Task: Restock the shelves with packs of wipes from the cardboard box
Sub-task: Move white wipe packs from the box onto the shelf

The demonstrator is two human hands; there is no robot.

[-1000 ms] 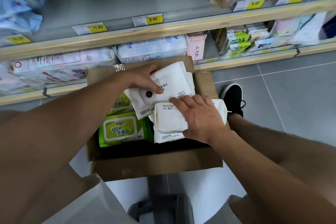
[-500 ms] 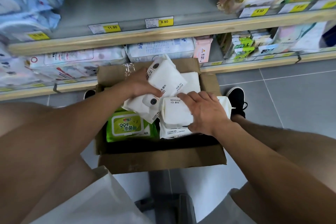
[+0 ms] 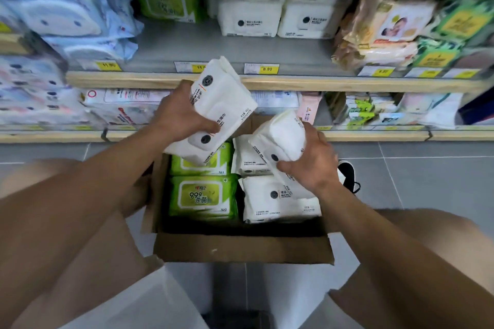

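An open cardboard box (image 3: 240, 248) sits on the floor in front of the shelves. My left hand (image 3: 179, 115) grips a stack of white wipes packs (image 3: 222, 104), lifted above the box toward the shelf edge. My right hand (image 3: 312, 163) grips another white wipes pack (image 3: 283, 133) just above the box's right side. Inside the box lie green wipes packs (image 3: 203, 197) on the left and white wipes packs (image 3: 270, 205) on the right. On the grey shelf (image 3: 213, 48) stand matching white packs (image 3: 275, 19) at the back.
The shelf also holds a green pack (image 3: 168, 0), blue-white packs (image 3: 66, 16) at left and beige and green packs (image 3: 387, 27) at right. Yellow price tags (image 3: 263, 69) line the wooden edge. A lower shelf (image 3: 374, 112) holds more packs. A black shoe (image 3: 347, 173) rests right of the box.
Both hands have risen out of the box, each holding white packs. The left hand's stack has moved up toward the shelf; the view has tilted upward.
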